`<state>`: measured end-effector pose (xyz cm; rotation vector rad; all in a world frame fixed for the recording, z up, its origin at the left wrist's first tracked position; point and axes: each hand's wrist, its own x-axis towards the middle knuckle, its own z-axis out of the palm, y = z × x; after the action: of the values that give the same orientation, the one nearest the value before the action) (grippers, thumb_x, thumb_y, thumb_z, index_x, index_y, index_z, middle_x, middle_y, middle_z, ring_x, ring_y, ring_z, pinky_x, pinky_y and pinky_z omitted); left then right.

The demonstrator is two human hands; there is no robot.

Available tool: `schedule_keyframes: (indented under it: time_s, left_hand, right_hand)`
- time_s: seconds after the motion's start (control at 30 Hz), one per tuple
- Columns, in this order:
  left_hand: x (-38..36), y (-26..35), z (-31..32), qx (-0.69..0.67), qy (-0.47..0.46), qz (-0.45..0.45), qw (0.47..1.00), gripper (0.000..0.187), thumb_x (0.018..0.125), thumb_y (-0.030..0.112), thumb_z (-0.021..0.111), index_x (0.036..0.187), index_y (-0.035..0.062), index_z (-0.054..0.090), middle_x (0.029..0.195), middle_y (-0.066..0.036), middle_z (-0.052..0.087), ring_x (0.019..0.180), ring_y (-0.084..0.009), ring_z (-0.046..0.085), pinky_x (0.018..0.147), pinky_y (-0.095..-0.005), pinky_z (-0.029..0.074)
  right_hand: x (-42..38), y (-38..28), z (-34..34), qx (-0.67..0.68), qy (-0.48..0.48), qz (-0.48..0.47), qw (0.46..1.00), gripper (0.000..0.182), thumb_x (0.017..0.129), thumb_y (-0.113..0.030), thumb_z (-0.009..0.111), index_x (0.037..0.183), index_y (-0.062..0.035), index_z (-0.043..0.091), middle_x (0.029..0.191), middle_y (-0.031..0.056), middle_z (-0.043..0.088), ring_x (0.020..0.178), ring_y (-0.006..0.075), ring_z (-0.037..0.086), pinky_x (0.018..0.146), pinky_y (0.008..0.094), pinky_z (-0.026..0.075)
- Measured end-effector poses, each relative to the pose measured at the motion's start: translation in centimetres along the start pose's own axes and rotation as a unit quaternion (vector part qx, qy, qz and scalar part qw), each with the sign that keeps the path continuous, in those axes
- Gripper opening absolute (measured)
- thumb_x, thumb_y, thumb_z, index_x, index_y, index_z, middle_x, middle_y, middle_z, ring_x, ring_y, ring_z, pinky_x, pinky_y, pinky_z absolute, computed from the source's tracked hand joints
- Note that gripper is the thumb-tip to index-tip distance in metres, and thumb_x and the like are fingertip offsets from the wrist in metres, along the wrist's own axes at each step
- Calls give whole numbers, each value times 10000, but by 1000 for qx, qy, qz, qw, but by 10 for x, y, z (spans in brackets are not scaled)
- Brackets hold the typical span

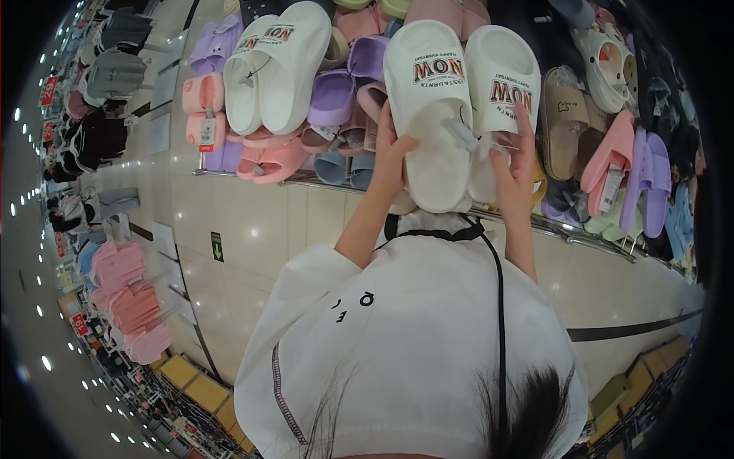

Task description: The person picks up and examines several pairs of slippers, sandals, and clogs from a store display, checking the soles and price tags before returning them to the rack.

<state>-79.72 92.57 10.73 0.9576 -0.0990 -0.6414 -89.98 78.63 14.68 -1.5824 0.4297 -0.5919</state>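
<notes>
A pair of white slide slippers with "NOW" printed across the straps is held upright before my chest, soles away from me. My left hand grips the left slipper by its outer edge, thumb over the front. My right hand is closed around the right slipper, its fingers on the strap and side. A small tag joins the two slippers between them. Another white "NOW" pair stands on the rack to the left.
The slipper rack holds purple slippers, pink slippers, brown slides and white clogs. Its metal front rail runs just beyond my hands. Clothes racks with pink tops stand at far left, across the tiled floor.
</notes>
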Motion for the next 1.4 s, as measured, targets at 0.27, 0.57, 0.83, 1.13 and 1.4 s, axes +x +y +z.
schedule_keyframes:
  time_s: [0.27,0.57,0.83,1.13,1.4]
  left_hand:
    - [-5,-1,-10,-44,13,-29,999,786,553,18,452,1306,77,234,1175,-102,436,1032,-200,493,853,-303,440]
    - [-9,11,-11,-53,-6,-33,998,770,545,38,434,1294,61,259,1144,-102,460,1017,-203,498,848,-311,442]
    - [-5,22,-3,27,9,22,999,838,580,2,495,1348,68,165,1202,-101,436,1050,-183,479,863,-285,415]
    - [4,15,-12,171,-7,58,984,874,579,-4,522,1357,38,125,1256,-103,371,1124,-184,408,896,-272,360]
    - [3,21,-16,187,-18,65,980,868,580,9,522,1354,31,132,1256,-115,369,1146,-199,389,937,-293,321]
  right_hand:
    - [-3,45,-54,73,128,93,985,498,796,-84,563,1248,-35,359,986,66,538,849,105,483,789,239,390]
    - [-6,46,-49,137,-54,177,973,563,764,-176,609,1239,-30,344,1103,80,506,999,148,498,840,257,400]
    - [-8,36,-41,115,38,188,975,403,768,-103,597,1120,9,435,981,85,562,829,107,544,726,224,432]
    - [-9,40,-49,37,121,118,985,475,712,-37,626,1132,36,415,953,90,571,834,113,545,732,231,426]
    - [-15,35,-45,-90,135,8,987,572,615,-10,600,1151,19,402,950,101,577,863,131,549,776,245,413]
